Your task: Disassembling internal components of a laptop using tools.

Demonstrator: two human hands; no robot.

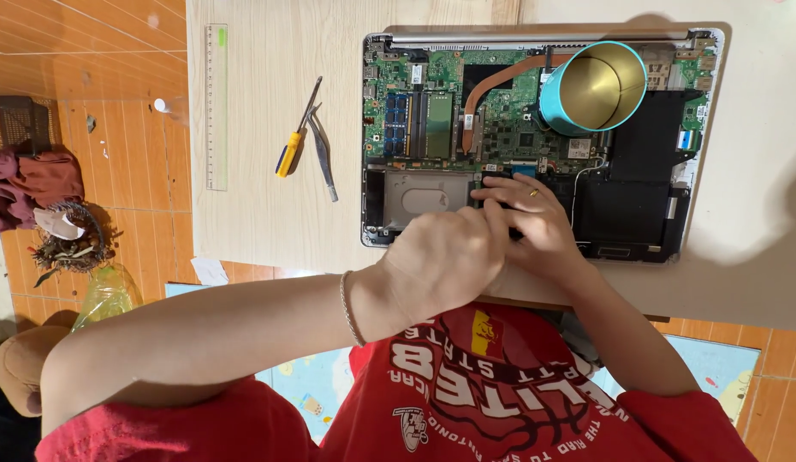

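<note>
Head view: an opened laptop (535, 141) is seen from above on a pale wood-grain surface (261, 214), with both hands brought together over its near edge.
Left grip: the left hand (445, 257) is curled into a loose fist, knuckles up; whether anything is pinched inside cannot be told, as the fingers are hidden by the back of the hand.
Right grip: the right hand (535, 224) is laid flat-fingered, a ring on one finger, its fingertips pressed on the black part at the laptop's lower middle; nothing is seen to be held.
Thing worked on: the spot directly under both hands, just right of the bare metal drive bay (419, 192) and below the green circuit board (492, 103).
Step in hand: judged to be work on a small connector or fastener beside the drive bay.
Next move: judged to call for fine, light fingertip force, since the parts there are small and delicate.
Materials: a copper heat pipe (501, 85) is curved beyond the hands; a teal round tin (595, 85) with a shiny gold inside is stood on the board, up and right of them.
Tools: a yellow-handled screwdriver (297, 128) and steel tweezers (323, 154) are laid well left of the hands, a clear green ruler (216, 107) farther left.
</note>
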